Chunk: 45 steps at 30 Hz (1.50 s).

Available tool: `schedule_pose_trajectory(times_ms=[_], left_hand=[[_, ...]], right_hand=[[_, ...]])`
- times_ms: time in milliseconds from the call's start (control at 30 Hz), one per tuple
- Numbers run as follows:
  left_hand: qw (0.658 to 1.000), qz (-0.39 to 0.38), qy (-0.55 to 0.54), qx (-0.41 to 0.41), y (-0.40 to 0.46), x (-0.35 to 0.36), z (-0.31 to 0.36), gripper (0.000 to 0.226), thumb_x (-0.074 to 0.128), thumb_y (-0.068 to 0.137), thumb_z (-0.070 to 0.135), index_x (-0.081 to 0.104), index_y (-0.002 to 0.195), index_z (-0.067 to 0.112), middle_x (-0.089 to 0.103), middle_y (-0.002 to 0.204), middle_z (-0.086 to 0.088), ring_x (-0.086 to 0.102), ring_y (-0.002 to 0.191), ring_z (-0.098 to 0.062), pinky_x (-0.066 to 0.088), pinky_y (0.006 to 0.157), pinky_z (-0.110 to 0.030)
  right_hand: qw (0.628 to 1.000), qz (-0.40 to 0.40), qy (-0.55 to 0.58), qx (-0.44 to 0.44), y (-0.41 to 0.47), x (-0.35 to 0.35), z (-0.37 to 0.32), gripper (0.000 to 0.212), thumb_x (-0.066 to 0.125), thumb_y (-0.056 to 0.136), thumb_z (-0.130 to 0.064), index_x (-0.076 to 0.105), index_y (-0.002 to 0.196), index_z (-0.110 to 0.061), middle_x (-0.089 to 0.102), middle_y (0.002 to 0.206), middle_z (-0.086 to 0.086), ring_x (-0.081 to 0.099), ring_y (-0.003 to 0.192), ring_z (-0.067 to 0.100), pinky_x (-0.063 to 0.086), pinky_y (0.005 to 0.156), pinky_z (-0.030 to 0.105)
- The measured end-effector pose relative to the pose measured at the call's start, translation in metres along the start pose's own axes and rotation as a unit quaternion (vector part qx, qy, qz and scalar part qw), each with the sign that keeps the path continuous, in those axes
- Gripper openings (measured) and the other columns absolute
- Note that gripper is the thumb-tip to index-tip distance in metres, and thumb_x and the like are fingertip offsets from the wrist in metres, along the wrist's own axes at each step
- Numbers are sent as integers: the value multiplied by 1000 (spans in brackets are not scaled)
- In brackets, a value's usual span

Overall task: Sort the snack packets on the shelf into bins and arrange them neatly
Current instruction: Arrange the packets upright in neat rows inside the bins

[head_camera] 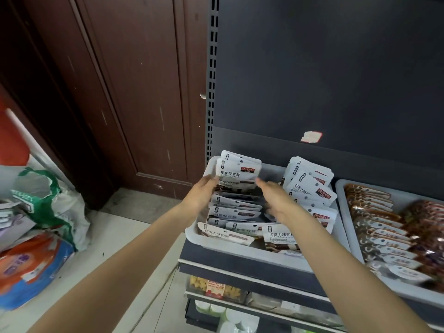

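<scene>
the left hand [200, 192] and right hand [271, 192] reach into the white bin [242, 252] at the shelf's left end, one on each side of an upright stack of white snack packets [236, 171] at the bin's back left corner. the left hand's fingers curl onto the stack's left edge; the right hand's fingers are extended and loosely bent toward its right edge, and whether they touch it cannot be told. more white packets [234, 211] lie in overlapping rows between the wrists, and another leaning pile [310, 182] fills the bin's back right. just right of this bin, a second white bin [346, 224] holds rows of brown packets [374, 212]. the dark shelf [252, 267] carries both. plastic bags [45, 212] lie on the floor to the left, before a brown door [134, 92].
</scene>
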State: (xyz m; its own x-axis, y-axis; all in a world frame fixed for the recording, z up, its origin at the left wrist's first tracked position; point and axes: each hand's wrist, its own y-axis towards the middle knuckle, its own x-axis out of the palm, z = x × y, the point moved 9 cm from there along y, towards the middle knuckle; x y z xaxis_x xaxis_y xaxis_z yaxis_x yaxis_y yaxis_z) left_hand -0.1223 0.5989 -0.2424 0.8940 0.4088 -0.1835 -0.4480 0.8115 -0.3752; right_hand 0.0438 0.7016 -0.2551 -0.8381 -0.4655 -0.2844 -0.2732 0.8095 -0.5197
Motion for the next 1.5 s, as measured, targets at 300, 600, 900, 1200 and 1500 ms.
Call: schedule_pose_trajectory(times_ms=[300,600,900,1200,1500], left_hand=[[977,-12,-212,-5,2,0,21,57,52,93,6,29,144,9,52,130,-12,52,120,-27,39,103,-47],[991,-29,-57,121,6,21,37,56,39,102,16,13,150,26,27,151,7,28,136,-9,22,104,-18],[987,-51,-117,102,28,30,36,55,40,100,10,18,149,23,43,128,8,36,112,-3,28,85,-9],[992,-17,-104,72,47,25,41,72,54,95,18,10,151,26,42,139,-5,40,129,-16,26,102,-24],[989,-40,-121,70,60,23,40,63,49,96,28,17,150,30,15,158,4,16,144,-18,13,115,-36]], right_hand=[[992,-23,98,-70,-12,18,-22,23,46,97,-23,61,113,-14,65,116,10,62,105,24,47,97,42],[982,-12,-91,-166,-10,30,-35,63,25,100,-47,-13,149,-33,-4,160,1,9,146,24,15,115,45],[991,-21,10,-133,7,29,-37,54,27,102,-42,3,150,-38,10,158,-8,14,145,20,18,114,39],[982,74,-61,-160,17,16,-51,62,31,101,-41,-1,151,-26,-6,159,4,7,146,24,17,115,43],[988,4,29,-154,8,26,-49,54,35,101,-41,14,150,-32,24,156,-4,24,142,19,23,111,36]])
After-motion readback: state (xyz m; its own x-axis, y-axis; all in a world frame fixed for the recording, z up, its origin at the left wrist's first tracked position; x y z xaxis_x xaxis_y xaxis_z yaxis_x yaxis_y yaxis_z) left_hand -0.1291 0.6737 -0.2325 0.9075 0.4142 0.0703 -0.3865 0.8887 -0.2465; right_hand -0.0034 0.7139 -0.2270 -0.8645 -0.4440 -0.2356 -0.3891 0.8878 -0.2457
